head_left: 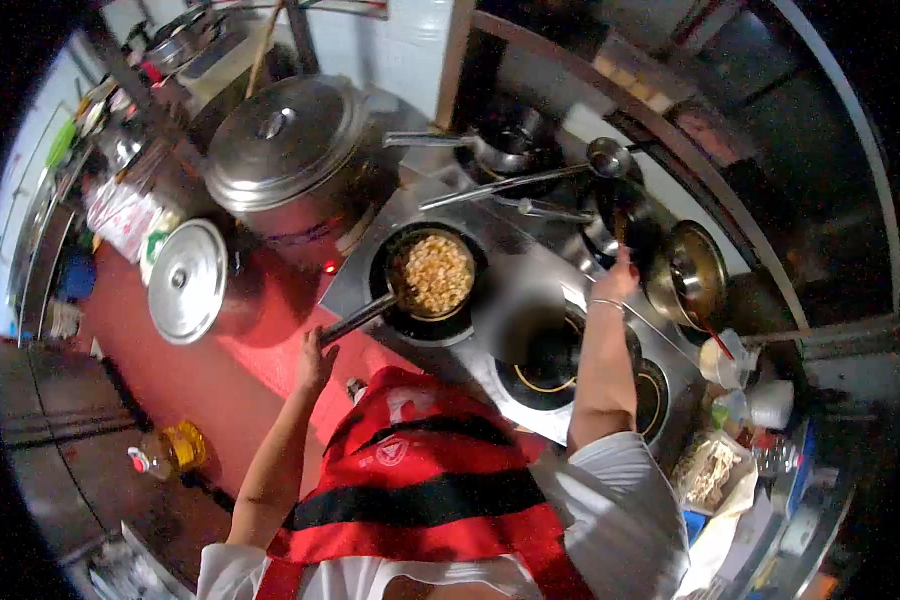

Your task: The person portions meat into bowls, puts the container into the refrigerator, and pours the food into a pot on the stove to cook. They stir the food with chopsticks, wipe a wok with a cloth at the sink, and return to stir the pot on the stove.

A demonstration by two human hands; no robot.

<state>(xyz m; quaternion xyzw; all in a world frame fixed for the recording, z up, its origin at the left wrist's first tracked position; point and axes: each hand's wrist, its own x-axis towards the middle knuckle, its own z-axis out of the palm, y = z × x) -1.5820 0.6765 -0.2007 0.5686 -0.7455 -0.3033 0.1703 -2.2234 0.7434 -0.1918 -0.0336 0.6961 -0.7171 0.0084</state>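
My left hand [315, 357] is wrapped round the long handle of a pan [361, 318]. The pan sits on the left front burner, and a layer of small, pale golden-brown food pieces [437, 276] fills it. My right hand [622, 276] reaches to the back of the stove, beside a small saucepan [598, 236]. Its fingers look closed near a thin brown, stick-like thing [620, 226]; what exactly they hold is too small to tell. A long-handled ladle [608, 158] lies across the back, left of and beyond that hand.
A large lidded pot [288, 150] stands left of the stove, with a smaller lidded pot [187, 280] nearby. Another saucepan [505, 150] and a metal bowl [688, 272] line the back. An oil bottle [175, 449] stands on the red floor. Containers [710, 470] crowd the right.
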